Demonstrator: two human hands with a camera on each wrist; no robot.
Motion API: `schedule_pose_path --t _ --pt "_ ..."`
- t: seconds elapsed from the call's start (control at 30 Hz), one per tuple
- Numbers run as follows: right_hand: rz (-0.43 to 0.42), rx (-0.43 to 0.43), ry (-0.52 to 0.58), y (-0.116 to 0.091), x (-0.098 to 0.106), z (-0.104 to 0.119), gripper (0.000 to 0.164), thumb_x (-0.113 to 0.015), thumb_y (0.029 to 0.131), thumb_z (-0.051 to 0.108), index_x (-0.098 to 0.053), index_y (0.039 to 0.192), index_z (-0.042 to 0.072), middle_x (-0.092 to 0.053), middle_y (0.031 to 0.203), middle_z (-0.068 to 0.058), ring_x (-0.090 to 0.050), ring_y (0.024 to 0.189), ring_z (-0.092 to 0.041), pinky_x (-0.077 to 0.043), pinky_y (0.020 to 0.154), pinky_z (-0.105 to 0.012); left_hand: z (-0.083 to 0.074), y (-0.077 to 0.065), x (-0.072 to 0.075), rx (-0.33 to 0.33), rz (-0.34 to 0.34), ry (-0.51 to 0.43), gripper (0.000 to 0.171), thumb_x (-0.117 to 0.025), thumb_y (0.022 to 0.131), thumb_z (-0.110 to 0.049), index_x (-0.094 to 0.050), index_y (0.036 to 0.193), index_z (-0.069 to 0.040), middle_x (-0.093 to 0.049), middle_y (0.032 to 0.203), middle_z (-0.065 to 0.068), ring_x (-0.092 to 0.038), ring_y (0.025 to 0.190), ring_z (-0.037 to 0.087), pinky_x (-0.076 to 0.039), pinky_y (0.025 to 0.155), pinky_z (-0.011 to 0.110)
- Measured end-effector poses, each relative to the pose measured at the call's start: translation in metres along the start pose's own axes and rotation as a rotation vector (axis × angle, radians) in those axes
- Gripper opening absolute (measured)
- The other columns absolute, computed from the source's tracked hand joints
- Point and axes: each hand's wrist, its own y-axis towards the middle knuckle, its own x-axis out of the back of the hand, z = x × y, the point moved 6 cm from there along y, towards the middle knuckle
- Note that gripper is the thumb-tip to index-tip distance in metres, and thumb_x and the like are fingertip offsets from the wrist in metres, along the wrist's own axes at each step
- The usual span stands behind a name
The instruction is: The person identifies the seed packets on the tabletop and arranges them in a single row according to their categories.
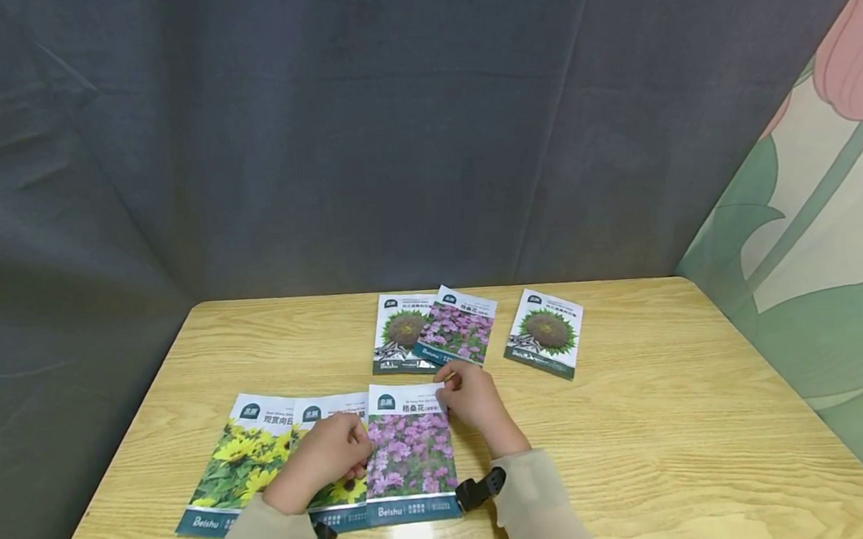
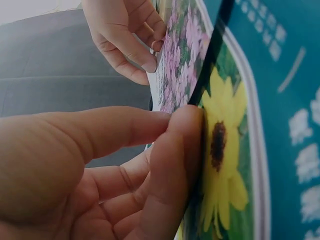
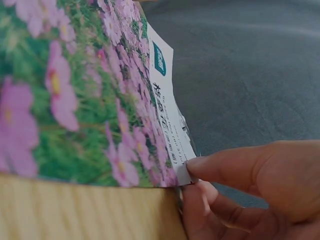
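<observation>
A seed packet with pink flowers (image 1: 408, 455) lies at the front of the table, its right part of a row. My right hand (image 1: 474, 396) pinches its upper right corner between thumb and fingers, as the right wrist view shows at the white top strip (image 3: 175, 135). At the packet's left edge, my left hand (image 1: 331, 448) pinches with thumb (image 2: 135, 125) and forefinger. Beneath that hand lies a yellow-flower seed packet (image 1: 349, 494), partly covered by the hand and the pink packet. Another yellow-flower packet (image 1: 227, 467) is at the row's left end.
Farther back, a small pink-flower packet (image 1: 460, 330) overlaps a sunflower-head packet (image 1: 398, 330). A second sunflower-head packet (image 1: 546, 332) lies tilted to their right. The wooden table (image 1: 675, 419) ends at a dark curtain (image 1: 392, 139); a painted wall (image 1: 836, 258) stands at right.
</observation>
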Motion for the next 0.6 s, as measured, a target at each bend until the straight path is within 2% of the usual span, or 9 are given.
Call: schedule_pose_path --t 0.33,0.6 --pt "-0.003 0.019 -0.048 -0.0002 -0.0038 -0.0020 0.008 -0.065 0.086 0.004 -0.065 0.093 0.007 -0.054 0.071 -0.003 -0.045 0.056 -0.016 -0.040 0.052 -0.029 0.0048 0.0024 -0.0040 0.026 -0.018 0.024 0.018 -0.061 0.089 -0.008 -0.051 0.074 -0.007 -0.056 0.059 0.005 -0.055 0.047 0.018 -0.048 0.048 0.029" --pt "-0.018 0.030 -0.063 -0.0005 -0.0032 -0.0013 0.008 -0.066 0.084 0.006 -0.065 0.092 0.007 -0.055 0.070 -0.001 -0.046 0.057 -0.015 -0.040 0.055 -0.029 0.0013 0.0018 -0.0040 0.020 -0.028 0.083 0.021 -0.063 0.089 -0.009 -0.050 0.072 -0.008 -0.056 0.057 0.004 -0.054 0.045 0.018 -0.046 0.050 0.028"
